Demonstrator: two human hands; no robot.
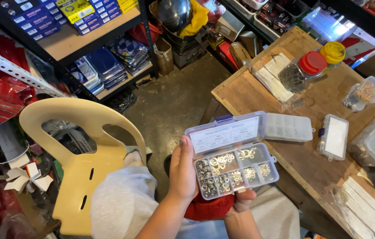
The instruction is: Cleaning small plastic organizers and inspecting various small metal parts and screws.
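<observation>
Setting: cluttered storeroom, wooden desk [245,95] right.
Left hand [182,170]: fingers curled around open compartment box [231,161] of washers.
Right hand [243,200]: fingers beneath box, supporting.

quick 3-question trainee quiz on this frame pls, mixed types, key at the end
1. True or false: the lid of the compartment box in the hands is open.
2. Which hand grips the box's side edge? A) left hand B) right hand
3. What colours are the lids of the two jars, one beside the other, on the wooden table?

Key:
1. True.
2. A; the right hand supports it from beneath.
3. Red and yellow.
</observation>
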